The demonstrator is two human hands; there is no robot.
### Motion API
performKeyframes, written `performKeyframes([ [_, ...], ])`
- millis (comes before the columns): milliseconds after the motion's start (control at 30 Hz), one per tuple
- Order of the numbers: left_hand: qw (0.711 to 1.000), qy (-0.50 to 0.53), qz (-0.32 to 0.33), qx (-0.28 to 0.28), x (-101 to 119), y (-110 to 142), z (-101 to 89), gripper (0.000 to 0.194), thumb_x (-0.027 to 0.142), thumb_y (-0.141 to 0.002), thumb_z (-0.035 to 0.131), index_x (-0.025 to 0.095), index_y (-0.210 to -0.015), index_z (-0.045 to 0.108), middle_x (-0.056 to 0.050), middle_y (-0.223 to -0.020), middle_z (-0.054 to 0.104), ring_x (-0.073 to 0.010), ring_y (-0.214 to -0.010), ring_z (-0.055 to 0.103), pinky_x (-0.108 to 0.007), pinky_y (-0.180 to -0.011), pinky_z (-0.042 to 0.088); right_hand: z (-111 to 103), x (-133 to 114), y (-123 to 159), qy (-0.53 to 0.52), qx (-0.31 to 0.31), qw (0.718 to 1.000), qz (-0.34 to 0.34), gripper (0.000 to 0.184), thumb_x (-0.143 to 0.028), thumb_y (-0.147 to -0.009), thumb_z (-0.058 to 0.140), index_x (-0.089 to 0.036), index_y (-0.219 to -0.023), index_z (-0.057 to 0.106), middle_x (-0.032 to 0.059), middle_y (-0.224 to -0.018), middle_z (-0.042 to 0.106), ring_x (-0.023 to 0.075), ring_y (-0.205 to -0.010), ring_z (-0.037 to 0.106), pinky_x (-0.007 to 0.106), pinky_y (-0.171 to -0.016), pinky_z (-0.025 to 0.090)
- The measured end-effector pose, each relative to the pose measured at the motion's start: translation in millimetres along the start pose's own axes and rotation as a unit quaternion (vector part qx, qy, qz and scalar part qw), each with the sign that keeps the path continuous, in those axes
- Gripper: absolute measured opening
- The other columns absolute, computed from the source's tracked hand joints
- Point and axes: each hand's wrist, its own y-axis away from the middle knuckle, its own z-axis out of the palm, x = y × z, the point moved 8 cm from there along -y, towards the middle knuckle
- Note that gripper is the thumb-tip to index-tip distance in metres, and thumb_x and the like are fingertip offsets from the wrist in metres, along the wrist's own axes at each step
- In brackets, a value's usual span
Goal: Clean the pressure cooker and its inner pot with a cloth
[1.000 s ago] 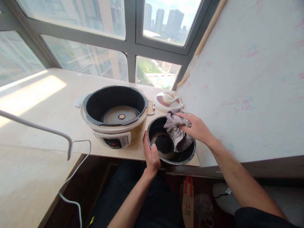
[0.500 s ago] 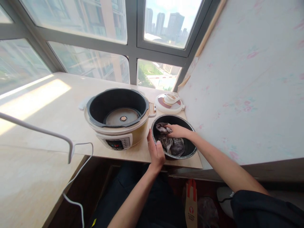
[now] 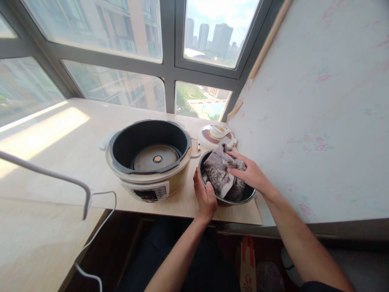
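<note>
A black inner pot [image 3: 246, 195] stands on the wooden counter at the near right. My left hand [image 3: 205, 196] grips its left rim, thumb over the edge. My right hand [image 3: 249, 172] is closed on a grey cloth [image 3: 219, 172], which is bunched up inside and above the pot. Left of the pot stands the electric cooker body [image 3: 148, 158], open and with its heating plate showing.
The cooker's white lid [image 3: 216, 134] lies behind the pot by the wall. A white cord [image 3: 100, 211] hangs off the counter edge at the left, with a white bar [image 3: 45, 173] over it. A pale papered wall [image 3: 310, 113] rises close on the right. A paper bag [image 3: 247, 267] stands on the floor.
My right hand pushed the cloth down into the pot, then drew it back up above the rim. My left hand kept its hold on the rim.
</note>
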Motion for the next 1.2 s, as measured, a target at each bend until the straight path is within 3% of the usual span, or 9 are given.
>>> performKeyframes([
  [200, 1.0, -0.003, -0.022, -0.009, -6.5, -4.3, 11.5, 0.063, 0.028, -0.102, 0.036, 0.015, -0.163, 0.025, -0.018, -0.166, 0.031, -0.0263, -0.155, 0.029, -0.046, -0.128, 0.023, -58.3, 11.2, 43.2, -0.15, 0.266, 0.952, 0.015, 0.059, -0.034, -0.069, 0.088, -0.024, -0.125, 0.072, 0.0041, -0.117, 0.076, 0.0245, -0.105, 0.07, 0.039, -0.097, 0.054],
  [300, 0.999, -0.002, -0.041, -0.019, -8.3, -6.7, 15.6, 0.064, 0.028, -0.102, 0.037, 0.016, -0.163, 0.024, -0.017, -0.168, 0.029, -0.025, -0.157, 0.025, -0.046, -0.129, 0.02, -65.4, 12.7, 60.0, -0.182, 0.322, 0.929, 0.006, 0.053, -0.032, -0.068, 0.089, -0.023, -0.118, 0.074, 0.0026, -0.108, 0.076, 0.0216, -0.096, 0.07, 0.036, -0.091, 0.055],
  [433, 0.995, 0.0, -0.089, -0.042, -10.2, -8.8, 15.7, 0.066, 0.032, -0.102, 0.04, 0.014, -0.163, 0.022, -0.017, -0.17, 0.025, -0.024, -0.158, 0.022, -0.045, -0.13, 0.017, -62.8, 13.5, 69.3, -0.204, 0.338, 0.919, 0.01, 0.051, -0.029, -0.068, 0.09, -0.022, -0.116, 0.074, 0.002, -0.106, 0.076, 0.0199, -0.095, 0.069, 0.033, -0.09, 0.054],
  [533, 0.989, 0.005, -0.131, -0.062, -10.0, -9.3, 10.8, 0.065, 0.036, -0.103, 0.04, 0.015, -0.163, 0.026, -0.016, -0.171, 0.024, -0.0243, -0.159, 0.019, -0.045, -0.13, 0.015, -58.4, 12.7, 70.7, -0.224, 0.342, 0.912, 0.017, 0.051, -0.029, -0.068, 0.09, -0.022, -0.115, 0.073, 0.0018, -0.105, 0.076, 0.0193, -0.094, 0.068, 0.033, -0.089, 0.054],
  [633, 0.989, 0.041, -0.136, -0.037, 0.9, -10.5, -2.7, 0.056, 0.036, -0.105, 0.037, 0.019, -0.159, 0.037, -0.013, -0.168, 0.032, -0.023, -0.157, 0.026, -0.043, -0.13, 0.018, -54.2, 11.6, 70.5, -0.242, 0.346, 0.906, 0.028, 0.051, -0.031, -0.067, 0.09, -0.022, -0.113, 0.072, 0.0019, -0.103, 0.075, 0.02, -0.094, 0.069, 0.034, -0.09, 0.054],
  [800, 0.995, 0.089, -0.035, -0.029, 56.0, -17.1, -24.5, 0.044, 0.029, -0.104, 0.047, 0.027, -0.147, 0.055, -0.01, -0.161, 0.044, -0.0245, -0.152, 0.038, -0.046, -0.127, 0.028, -48.3, 5.6, 73.1, -0.245, 0.336, 0.909, 0.023, 0.052, -0.033, -0.071, 0.088, -0.023, -0.118, 0.07, 0.0045, -0.113, 0.074, 0.0233, -0.104, 0.069, 0.039, -0.098, 0.053],
  [933, 0.986, 0.057, 0.113, -0.113, 120.2, -29.2, -34.9, 0.057, 0.021, -0.099, 0.055, 0.03, -0.154, 0.045, -0.011, -0.164, 0.04, -0.0302, -0.155, 0.031, -0.057, -0.125, 0.027, -34.3, -13.8, 74.2, -0.251, 0.264, 0.931, 0.002, 0.073, -0.032, -0.076, 0.085, -0.029, -0.143, 0.056, 0.0064, -0.137, 0.067, 0.0261, -0.123, 0.064, 0.044, -0.111, 0.047],
  [1033, 0.961, 0.005, 0.177, -0.214, 149.0, -38.7, -35.6, 0.081, 0.026, -0.091, 0.068, 0.03, -0.162, 0.03, -0.014, -0.168, 0.031, -0.0358, -0.159, 0.017, -0.063, -0.126, 0.023, -20.5, -38.2, 74.9, -0.25, 0.195, 0.948, -0.019, 0.088, -0.031, -0.079, 0.084, -0.034, -0.156, 0.042, 0.0063, -0.151, 0.057, 0.0272, -0.132, 0.06, 0.046, -0.115, 0.045],
  [1200, 0.935, -0.033, 0.101, -0.339, 145.8, -53.2, -40.3, 0.108, 0.041, -0.08, 0.082, 0.026, -0.165, 0.017, -0.017, -0.168, 0.028, -0.0376, -0.155, 0.029, -0.058, -0.125, 0.03, 5.1, -78.1, 71.1, -0.25, 0.072, 0.964, -0.06, 0.09, -0.036, -0.085, 0.079, -0.036, -0.162, 0.032, 0.0068, -0.16, 0.046, 0.03, -0.142, 0.051, 0.047, -0.119, 0.041],
])
